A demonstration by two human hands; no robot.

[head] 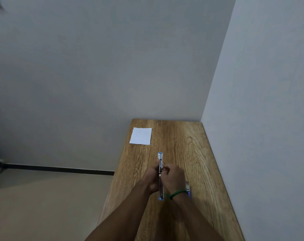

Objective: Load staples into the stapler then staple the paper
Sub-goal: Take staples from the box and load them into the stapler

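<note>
Stapler (160, 160) dead centre of the wooden worktop (187, 146), swung open into one long line, its blue-tipped far end pointing away toward the wall and its other blue end sitting back near the wrists. Both hands are on it at the middle. Left hand (152, 178) is curled against the left side of the metal body, fingers wrapped and gripping it. Right hand (174, 177) comes in from the other side, fingertips pinched together right at the staple channel; whether a strip of staples is between them is too small to tell. A green beaded bracelet (178, 193) circles the right wrist.

Just beside that wrist, partly hidden under it, lies a small box (188, 189), white on top with a blue band — print on it is there but unreadable at this size. No brand can be made out on the stapler either.

Paper (140, 136), a white sheet, lies flat near the far left corner of the worktop, well apart from the hands, with only a faint speck on it, nothing legible.
</note>
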